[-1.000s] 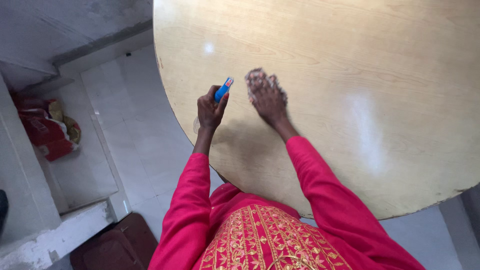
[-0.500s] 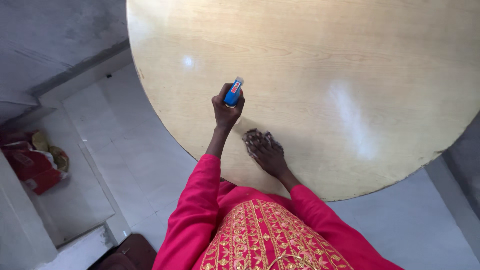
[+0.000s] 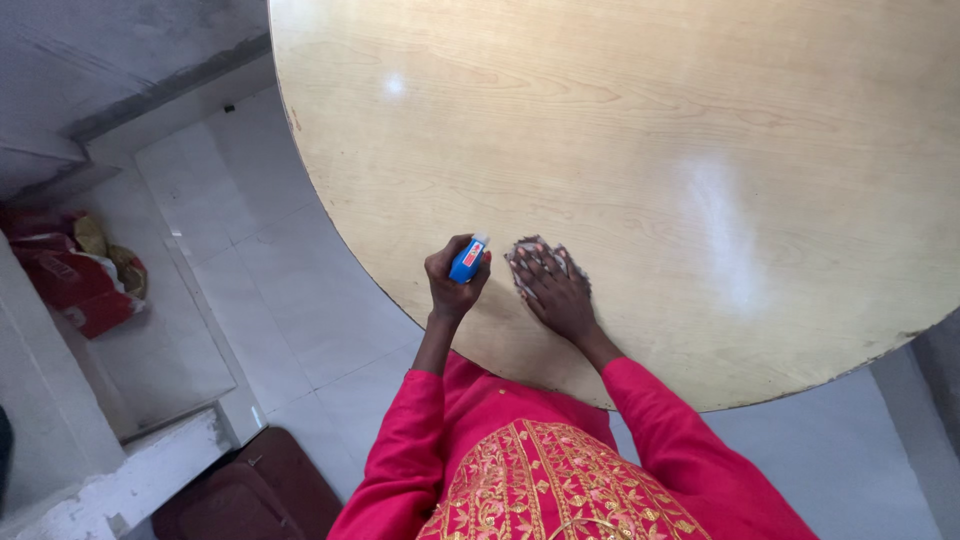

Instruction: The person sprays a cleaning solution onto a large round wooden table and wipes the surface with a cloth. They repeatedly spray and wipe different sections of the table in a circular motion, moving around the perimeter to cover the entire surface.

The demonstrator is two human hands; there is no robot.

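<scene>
Left hand (image 3: pixel 455 280): we are gripping a blue bottle (image 3: pixel 467 260), fingers curled around it.
Right hand (image 3: pixel 560 295): we are pressing a cloth (image 3: pixel 527 262) flat on the table (image 3: pixel 700 150), fingers spread.

A round pale wooden table (image 3: pixel 700 120) bears a patterned cloth (image 3: pixel 528 256).

A: Where are the hands?

B: Both are over the near edge of the round table (image 3: pixel 700 150). The left hand (image 3: pixel 455 285) grips a spray bottle (image 3: pixel 467 259); the right hand (image 3: pixel 556 292) lies flat on a cloth (image 3: pixel 530 257) on the tabletop, just right of the bottle.

A: And off the table?

B: Tiled floor (image 3: pixel 290 300) lies to the left; farther left, a heap of bags (image 3: pixel 75 275) sits by a wall.
</scene>
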